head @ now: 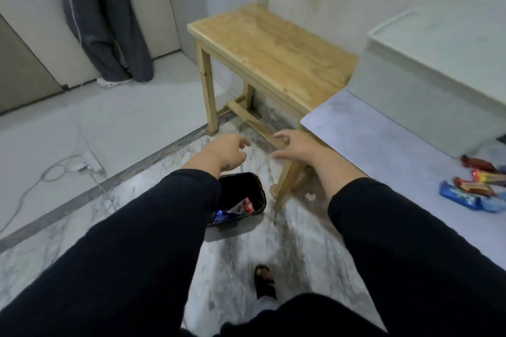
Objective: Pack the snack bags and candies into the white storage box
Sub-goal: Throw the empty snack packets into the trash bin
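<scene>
The white storage box [427, 68] stands at the right on a pale grey table [383, 145], its lid on. Several candy bars and snack bags [476, 189] in red and blue wrappers lie on the table's right edge. On the floor a black basket [246, 186] holds a red-and-white packet [243, 206] and a blue one [223, 215]. My left hand [227, 151] hovers above the basket, fingers loosely spread and holding nothing. My right hand [290, 146] is stretched out beside it, near the table's corner, also holding nothing.
A wooden stool-table [271, 55] stands against the wall ahead. A person in grey trousers [106, 22] stands at the back left. A white cable and adapter [79, 165] lie on the marble floor. My sandalled foot [264, 280] shows below.
</scene>
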Available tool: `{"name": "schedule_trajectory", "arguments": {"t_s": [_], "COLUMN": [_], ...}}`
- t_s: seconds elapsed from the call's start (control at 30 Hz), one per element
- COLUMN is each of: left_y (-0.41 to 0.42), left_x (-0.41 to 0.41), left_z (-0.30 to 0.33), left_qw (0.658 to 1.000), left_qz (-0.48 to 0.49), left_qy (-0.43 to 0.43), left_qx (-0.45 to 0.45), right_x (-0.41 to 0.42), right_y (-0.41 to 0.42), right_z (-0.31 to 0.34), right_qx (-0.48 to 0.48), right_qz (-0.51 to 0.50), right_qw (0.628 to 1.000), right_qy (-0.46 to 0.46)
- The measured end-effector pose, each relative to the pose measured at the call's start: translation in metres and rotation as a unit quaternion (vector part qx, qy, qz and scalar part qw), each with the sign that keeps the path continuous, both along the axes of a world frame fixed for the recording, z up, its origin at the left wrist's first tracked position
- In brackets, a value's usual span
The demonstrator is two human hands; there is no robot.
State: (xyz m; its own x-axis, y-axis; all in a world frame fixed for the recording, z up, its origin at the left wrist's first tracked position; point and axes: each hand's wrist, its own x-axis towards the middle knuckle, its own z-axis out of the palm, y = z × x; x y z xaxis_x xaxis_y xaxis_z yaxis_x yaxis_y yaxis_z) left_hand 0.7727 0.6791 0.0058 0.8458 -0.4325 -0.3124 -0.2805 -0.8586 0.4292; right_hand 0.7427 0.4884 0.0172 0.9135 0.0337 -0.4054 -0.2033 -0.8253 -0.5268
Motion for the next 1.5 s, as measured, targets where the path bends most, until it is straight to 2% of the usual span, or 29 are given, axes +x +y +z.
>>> {"name": "schedule_trajectory", "arguments": {"t_s": [0.17,0.33,0.57,0.83,0.97,1.1,1.27,1.4,1.5], "left_y": [-0.044,-0.121,-0.262,-0.42,-0.475,-0.528,-0.604,-0.665,-0.712], "left_x": [-0.054,-0.118,-0.27,-0.466,-0.555,-0.613,-0.648,-0.66,-0.663], "left_z": [0.045,0.083,0.119,0.154,0.162,0.167,0.179,0.215,0.255], "left_qw": [0.995,0.979,0.92,0.845,0.815,0.788,0.763,0.752,0.717], "left_qz": [-0.099,-0.199,-0.378,-0.51,-0.554,-0.592,-0.613,-0.584,-0.553], "left_qy": [-0.026,-0.037,-0.079,-0.093,-0.079,-0.081,-0.127,-0.18,-0.237], "left_qx": [-0.004,-0.029,-0.064,-0.131,-0.149,-0.15,-0.162,-0.249,-0.351], "right_x": [-0.098,-0.206,-0.396,-0.638,-0.732,-0.796,-0.843,-0.856,-0.851], "right_y": [-0.03,-0.08,-0.175,-0.279,-0.314,-0.346,-0.396,-0.453,-0.504], "right_z": [0.045,0.081,0.12,0.155,0.167,0.174,0.183,0.198,0.214], "right_qx": [-0.016,-0.03,-0.069,-0.161,-0.163,-0.164,-0.166,-0.185,-0.202], "right_qz": [-0.106,-0.227,-0.378,-0.516,-0.587,-0.616,-0.64,-0.645,-0.645], "right_qw": [0.993,0.972,0.92,0.84,0.79,0.767,0.743,0.73,0.722], "right_qy": [-0.039,-0.059,-0.076,-0.055,-0.07,-0.074,-0.108,-0.13,-0.147]}}
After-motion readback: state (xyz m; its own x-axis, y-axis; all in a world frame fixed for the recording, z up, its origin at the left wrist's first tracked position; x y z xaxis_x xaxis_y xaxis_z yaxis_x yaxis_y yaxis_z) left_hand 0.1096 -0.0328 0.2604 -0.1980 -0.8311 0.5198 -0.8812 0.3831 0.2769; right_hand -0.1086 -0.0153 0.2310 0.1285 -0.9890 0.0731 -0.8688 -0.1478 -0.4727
